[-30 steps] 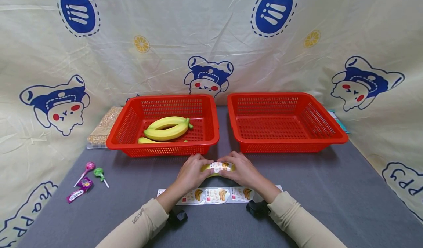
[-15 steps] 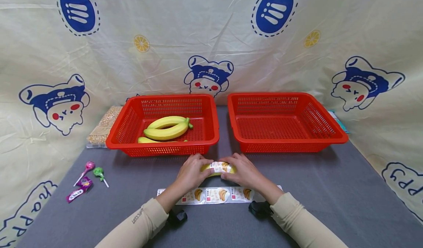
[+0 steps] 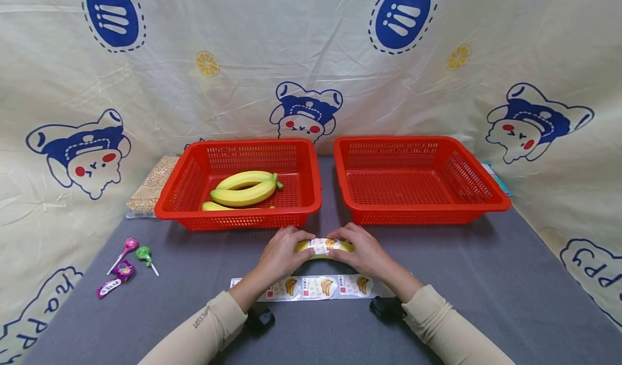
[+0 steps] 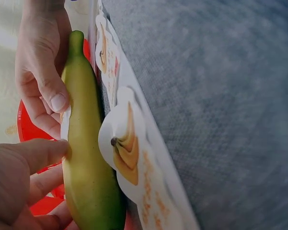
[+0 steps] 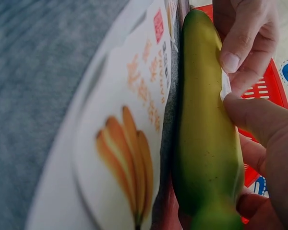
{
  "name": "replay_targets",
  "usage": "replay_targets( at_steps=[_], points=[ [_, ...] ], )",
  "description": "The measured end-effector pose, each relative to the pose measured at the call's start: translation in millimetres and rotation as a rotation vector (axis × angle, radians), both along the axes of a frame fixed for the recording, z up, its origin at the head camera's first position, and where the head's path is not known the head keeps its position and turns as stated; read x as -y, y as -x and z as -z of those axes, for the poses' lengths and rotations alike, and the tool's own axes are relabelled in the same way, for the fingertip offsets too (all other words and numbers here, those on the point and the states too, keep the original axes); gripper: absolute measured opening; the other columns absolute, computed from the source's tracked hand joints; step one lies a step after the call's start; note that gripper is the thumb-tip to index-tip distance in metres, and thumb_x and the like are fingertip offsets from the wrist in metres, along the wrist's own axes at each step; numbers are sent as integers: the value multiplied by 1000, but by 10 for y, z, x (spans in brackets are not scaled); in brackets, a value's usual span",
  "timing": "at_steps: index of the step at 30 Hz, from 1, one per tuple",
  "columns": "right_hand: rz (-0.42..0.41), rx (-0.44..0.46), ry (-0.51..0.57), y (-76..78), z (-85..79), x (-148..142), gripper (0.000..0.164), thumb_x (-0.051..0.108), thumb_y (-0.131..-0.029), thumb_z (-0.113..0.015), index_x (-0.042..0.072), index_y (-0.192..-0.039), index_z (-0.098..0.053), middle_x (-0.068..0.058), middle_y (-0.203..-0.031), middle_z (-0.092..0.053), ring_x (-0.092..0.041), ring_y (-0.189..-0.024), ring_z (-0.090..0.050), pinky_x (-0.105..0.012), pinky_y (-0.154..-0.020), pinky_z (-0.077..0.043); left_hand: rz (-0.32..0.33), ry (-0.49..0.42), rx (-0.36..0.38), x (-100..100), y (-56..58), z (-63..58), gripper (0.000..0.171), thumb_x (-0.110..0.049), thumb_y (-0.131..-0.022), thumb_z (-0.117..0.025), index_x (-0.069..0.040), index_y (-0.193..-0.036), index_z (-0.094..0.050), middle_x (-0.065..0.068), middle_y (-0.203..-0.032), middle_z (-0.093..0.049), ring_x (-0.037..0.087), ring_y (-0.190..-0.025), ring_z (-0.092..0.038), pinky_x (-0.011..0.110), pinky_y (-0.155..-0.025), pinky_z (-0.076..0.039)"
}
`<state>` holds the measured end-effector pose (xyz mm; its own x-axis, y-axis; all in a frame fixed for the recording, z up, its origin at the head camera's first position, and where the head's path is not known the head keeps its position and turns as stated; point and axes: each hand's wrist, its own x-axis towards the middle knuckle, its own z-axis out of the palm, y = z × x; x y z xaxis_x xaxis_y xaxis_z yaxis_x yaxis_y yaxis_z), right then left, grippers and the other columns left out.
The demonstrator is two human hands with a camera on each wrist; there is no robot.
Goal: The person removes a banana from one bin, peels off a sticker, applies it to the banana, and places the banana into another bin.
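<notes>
A single yellow banana with greenish ends (image 4: 86,134) lies crosswise between the two hands, in front of the baskets. Around its middle sits a white sticker (image 3: 322,245) printed with bananas. The left hand (image 3: 282,252) grips the banana's left part, its thumb by the sticker's left edge. On the other side the right hand (image 3: 363,251) holds the right part, thumb at the front near the sticker's right edge and fingers behind. Just nearer than the banana, a strip of banana stickers (image 3: 319,288) lies flat on the table, partly hidden under the wrists.
A red basket (image 3: 238,220) at back left holds several bananas (image 3: 245,194). Another red basket (image 3: 430,217) stands at back right. Lollipops (image 3: 130,244) and purple-wrapped candy (image 3: 115,280) lie at left. A bag of grains (image 3: 151,189) sits beside the left basket.
The right hand has slid a little to the right along the banana, showing more of the sticker and of the banana's right part. The left hand has stayed in place.
</notes>
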<state>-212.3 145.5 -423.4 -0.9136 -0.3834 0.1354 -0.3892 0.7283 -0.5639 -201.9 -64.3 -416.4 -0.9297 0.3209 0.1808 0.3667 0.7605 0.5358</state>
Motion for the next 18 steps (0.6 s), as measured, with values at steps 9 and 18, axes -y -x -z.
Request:
replay_targets(
  at_steps=[9, 18],
  points=[
    [-5, -21, 0, -9, -6, 13, 28, 28, -81, -72, 21, -107, -67, 6, -92, -56, -10, -86, -49, -30, -76, -39, -3, 30, -48, -110, -12, -24, 29, -31, -79, -71, -22, -106, -69, 3, -93, -62, 17, -87, -53, 32, -72, -42],
    [-3, -35, 1, -24, -10, 16, 28, 29, -81, -73, 19, -106, -67, 5, -90, -56, -11, -84, -49, -30, -75, -39, -25, 92, -106, -151, -15, -7, 29, -32, -79, -74, -18, -104, -73, 2, -95, -64, 19, -90, -57, 35, -77, -47]
  ],
)
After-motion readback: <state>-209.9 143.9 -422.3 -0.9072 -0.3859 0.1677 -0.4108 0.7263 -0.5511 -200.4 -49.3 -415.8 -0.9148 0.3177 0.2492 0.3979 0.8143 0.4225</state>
